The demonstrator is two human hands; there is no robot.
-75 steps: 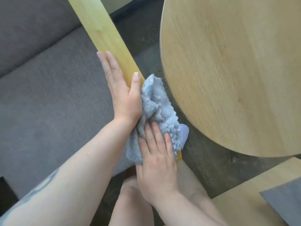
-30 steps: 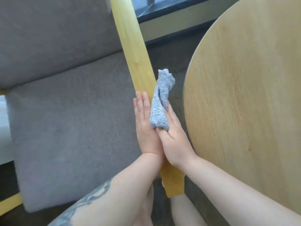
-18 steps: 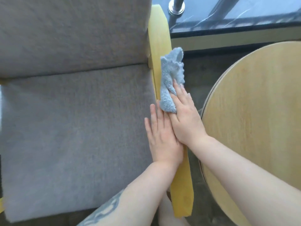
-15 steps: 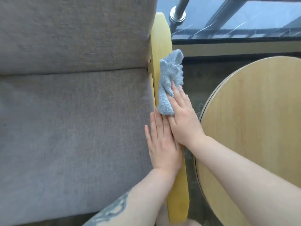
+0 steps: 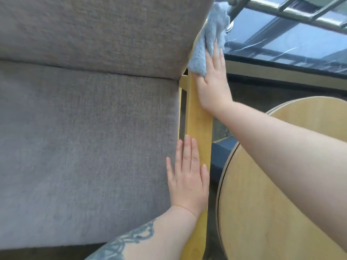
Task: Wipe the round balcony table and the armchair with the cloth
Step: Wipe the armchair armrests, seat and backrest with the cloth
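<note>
The armchair has grey cushions (image 5: 84, 137) and a yellow wooden armrest (image 5: 199, 126) running up the middle of the view. My right hand (image 5: 212, 85) presses a light blue fluffy cloth (image 5: 208, 40) flat against the far end of the armrest, beside the back cushion. My left hand (image 5: 187, 177) lies flat with fingers together on the near part of the armrest, against the seat cushion's edge, holding nothing. The round light wooden table (image 5: 262, 212) stands just right of the armrest, partly covered by my right forearm.
A metal railing (image 5: 293, 10) and dark glass panel (image 5: 291, 42) run behind the chair and table. A narrow gap of dark floor (image 5: 214, 192) separates armrest and table.
My right hand has slid the cloth farther up the armrest to its far end. My left hand stayed lower on the armrest, so the hands are now apart. The view tilted upward.
</note>
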